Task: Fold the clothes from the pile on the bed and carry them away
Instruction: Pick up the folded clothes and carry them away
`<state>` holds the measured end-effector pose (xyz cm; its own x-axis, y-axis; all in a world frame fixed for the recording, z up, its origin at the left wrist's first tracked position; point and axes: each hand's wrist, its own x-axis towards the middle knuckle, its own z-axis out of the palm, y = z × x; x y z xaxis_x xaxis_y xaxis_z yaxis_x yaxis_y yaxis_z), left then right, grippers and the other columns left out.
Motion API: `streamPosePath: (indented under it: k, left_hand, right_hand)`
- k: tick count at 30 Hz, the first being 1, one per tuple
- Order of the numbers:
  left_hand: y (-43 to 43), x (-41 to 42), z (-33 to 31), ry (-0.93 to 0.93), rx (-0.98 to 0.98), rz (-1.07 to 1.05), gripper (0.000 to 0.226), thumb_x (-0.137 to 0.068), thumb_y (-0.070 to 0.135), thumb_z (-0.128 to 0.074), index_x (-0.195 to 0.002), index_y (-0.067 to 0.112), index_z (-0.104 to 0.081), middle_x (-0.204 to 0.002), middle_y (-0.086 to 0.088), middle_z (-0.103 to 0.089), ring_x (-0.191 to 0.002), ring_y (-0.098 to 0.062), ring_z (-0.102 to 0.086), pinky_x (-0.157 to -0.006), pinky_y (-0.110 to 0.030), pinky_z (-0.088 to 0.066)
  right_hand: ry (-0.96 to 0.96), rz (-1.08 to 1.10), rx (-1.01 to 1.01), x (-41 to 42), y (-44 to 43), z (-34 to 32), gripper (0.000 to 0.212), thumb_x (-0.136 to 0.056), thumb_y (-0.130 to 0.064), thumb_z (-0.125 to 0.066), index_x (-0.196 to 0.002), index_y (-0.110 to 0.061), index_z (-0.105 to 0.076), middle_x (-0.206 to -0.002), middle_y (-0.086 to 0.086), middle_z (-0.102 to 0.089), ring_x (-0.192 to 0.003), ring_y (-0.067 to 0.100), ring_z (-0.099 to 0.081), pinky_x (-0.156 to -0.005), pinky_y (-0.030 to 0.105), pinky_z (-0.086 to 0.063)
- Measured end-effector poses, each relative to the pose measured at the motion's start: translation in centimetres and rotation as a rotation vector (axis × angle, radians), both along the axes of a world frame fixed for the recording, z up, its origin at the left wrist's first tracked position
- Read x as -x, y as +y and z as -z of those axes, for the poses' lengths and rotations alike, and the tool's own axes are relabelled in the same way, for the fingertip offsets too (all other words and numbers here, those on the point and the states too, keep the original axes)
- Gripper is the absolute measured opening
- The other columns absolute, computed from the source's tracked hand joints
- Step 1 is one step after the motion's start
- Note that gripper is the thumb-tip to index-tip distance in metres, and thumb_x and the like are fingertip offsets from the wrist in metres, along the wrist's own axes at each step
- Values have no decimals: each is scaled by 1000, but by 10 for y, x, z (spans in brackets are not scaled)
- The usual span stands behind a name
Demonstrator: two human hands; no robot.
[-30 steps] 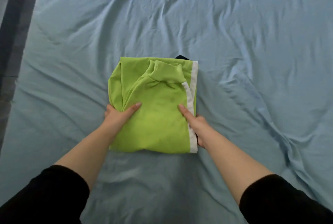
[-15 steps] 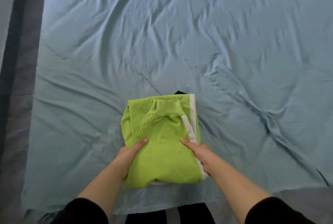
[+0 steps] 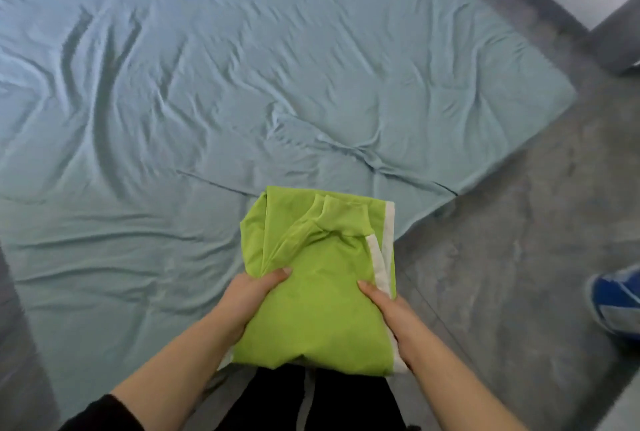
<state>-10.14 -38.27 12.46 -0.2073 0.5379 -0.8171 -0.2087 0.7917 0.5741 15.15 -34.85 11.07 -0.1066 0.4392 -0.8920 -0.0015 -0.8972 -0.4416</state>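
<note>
Lime garment [image 3: 322,309], smooth folded rectangle, white-trimmed

Soft even daylight, faint shadows, slight overall blur, wide-angle edge distortion

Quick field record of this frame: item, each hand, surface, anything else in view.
item: folded green garment, white stripe along its right side
left hand: grips the garment's left edge, thumb on top
right hand: grips its right edge, thumb on top
position: held at the near edge of the bed, above the person's black trousers
bed cover: wrinkled light blue sheet
other: blue shoe on the grey floor, far right
</note>
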Motion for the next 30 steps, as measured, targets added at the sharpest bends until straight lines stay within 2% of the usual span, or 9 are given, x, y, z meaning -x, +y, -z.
streamPosePath:
  k: [3,6,12,15,17,18,22,26,30]
  left_hand:
    - [18,-47,-38,35,-70,182,71,-61,50,-85,-121,19,-64,-105,0,-72,-95,-21,-69,-88,-38,-54]
    - [38,-107,-67,51,-124,325,68,-63,50,-84,-119,16,-65,-106,-2,-72,-96,-23,-69,-91,-39,-52]
    - [77,-254,-97,97,-241,513,38,-73,36,-82,-104,20,-67,-76,18,-68,-72,1,-63,-58,-16,-46]
    - [91,-325,-108,108,-259,592,38,-72,37,-82,-100,16,-68,-58,21,-67,-59,7,-63,-51,-11,-46]
    - [97,-366,-109,87,-287,645,50,-64,44,-86,-102,17,-69,-75,14,-74,-71,-2,-70,-61,-19,-51]
    - [101,-386,-111,82,-290,672,57,-58,49,-87,-103,19,-68,-82,12,-75,-77,-6,-71,-64,-22,-51]
    - [121,-451,-113,26,-279,733,55,-52,57,-80,-96,26,-68,-83,17,-75,-74,-3,-72,-60,-19,-52]
    - [160,-507,-108,6,-296,764,62,-50,57,-86,-102,28,-69,-95,13,-76,-87,-9,-72,-74,-30,-54]
    - [223,-562,-101,4,-346,778,55,-55,54,-85,-102,30,-68,-96,14,-75,-85,-6,-72,-69,-24,-51]
  right_hand:
    - [54,173,-28,-52,-15,-33,61,-61,-37,-83,-115,-17,-63,-101,9,-75,-91,26,-73,-69,34,-58]
    - [87,302,-74,-112,-28,-61,66,-61,-38,-84,-119,-18,-61,-106,9,-74,-95,27,-72,-72,35,-58]
    - [34,517,-111,-245,-46,-95,75,-57,-36,-84,-124,-15,-58,-108,11,-73,-99,32,-70,-91,47,-53]
    - [16,580,-141,-310,-48,-104,67,-62,-35,-81,-122,-13,-61,-102,9,-75,-92,29,-72,-82,39,-58]
    - [-18,613,-159,-347,-48,-105,62,-67,-33,-81,-122,-13,-61,-99,8,-75,-87,27,-73,-70,32,-58]
    - [-49,639,-167,-365,-48,-106,63,-69,-33,-81,-125,-12,-60,-102,8,-74,-89,27,-72,-73,34,-58]
    - [-103,715,-175,-425,-37,-108,64,-72,-30,-80,-129,-9,-58,-111,12,-71,-99,30,-68,-93,43,-53]
    - [-39,741,-187,-476,-6,-115,56,-77,-29,-76,-127,-11,-60,-103,10,-74,-92,28,-71,-83,37,-57]
    - [-65,758,-222,-526,52,-120,50,-81,-29,-72,-126,-12,-58,-106,9,-72,-91,24,-69,-68,29,-54]
